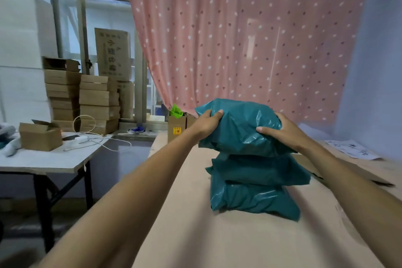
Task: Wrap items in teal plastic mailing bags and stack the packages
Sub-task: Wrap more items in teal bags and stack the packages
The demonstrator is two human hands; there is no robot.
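At the far left a grey side table [54, 159] carries an open cardboard box [40, 136], a looped white cable [87, 128] and, against the window behind, stacks of flat brown cartons [87, 98]. Past its edge, a small brown box [177, 129] with a yellow label and a bright green scrap poking from its top stands at the back of the tan table [195, 224].

The left hand [207, 123] reaches forward on a bare arm and grips the left end of the top teal package [241, 128], fingers curled over its upper edge, thumb pressed to the near side. That package sits on two more teal packages [256, 185], stacked one on another on the table, the lowest spreading widest.

The right hand [281, 131] clasps the right end of the same top package, fingers wrapped around the far side and thumb laid across the front of the wrinkled plastic. Both hands are closed on it.

Behind hangs a pink dotted curtain [250, 39]. To the right, printed paper [352, 148] lies on flattened cardboard [359, 172].
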